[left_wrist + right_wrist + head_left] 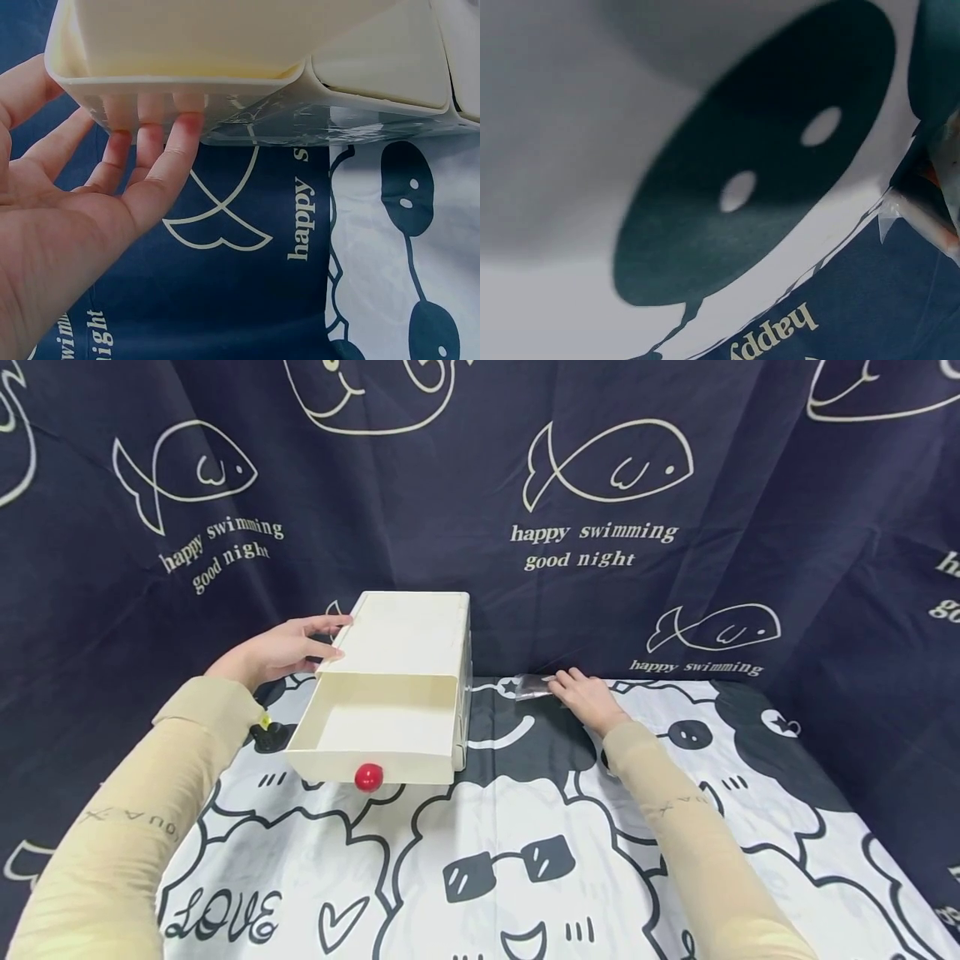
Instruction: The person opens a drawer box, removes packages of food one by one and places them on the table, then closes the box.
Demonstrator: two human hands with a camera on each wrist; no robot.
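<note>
A white plastic drawer box (408, 631) stands at the back of the cloth, its drawer (330, 764) pulled out toward the front. A round red knob (369, 777) sits on the drawer's front. My left hand (281, 650) touches the left side of the box with spread, fairly straight fingers. Up close in the left wrist view, fingertips (191, 124) rest against the box's wall. Further right, my right hand (588, 697) pinches a small clear plastic bag (531, 687) at the cloth's back edge. Part of that bag, with something orange near it, shows at the right wrist view's edge.
A white cloth (517, 810) with black cartoon prints covers the table. Close behind the box hangs a dark blue curtain (420, 510) with fish drawings and lettering, and it also runs along both sides.
</note>
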